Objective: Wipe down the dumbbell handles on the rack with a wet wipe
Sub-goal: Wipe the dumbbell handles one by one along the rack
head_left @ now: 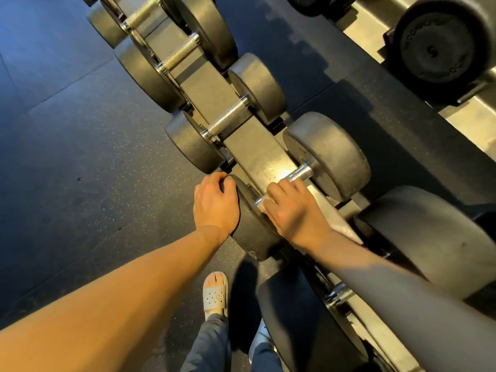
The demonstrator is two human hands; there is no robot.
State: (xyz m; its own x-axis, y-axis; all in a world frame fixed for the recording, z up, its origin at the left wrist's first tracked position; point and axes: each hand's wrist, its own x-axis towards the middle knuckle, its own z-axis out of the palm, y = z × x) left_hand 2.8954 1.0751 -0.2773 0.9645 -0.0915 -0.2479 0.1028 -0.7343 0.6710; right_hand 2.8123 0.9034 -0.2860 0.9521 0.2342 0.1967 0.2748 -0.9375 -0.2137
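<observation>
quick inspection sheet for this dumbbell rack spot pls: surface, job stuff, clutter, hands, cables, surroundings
surface: dark speckled rubber floor; black rack rail carries the dumbbells.
job's things: white wet wipe wrapped on the chrome handle of one dumbbell.
clutter: nothing seen.
grippers: right hand grips the wet wipe on the handle; left hand curls over that dumbbell's near head.
cables: nothing seen.
surroundings: more dumbbells along the rail; a second rack at upper right; a sandalled foot below.
</observation>
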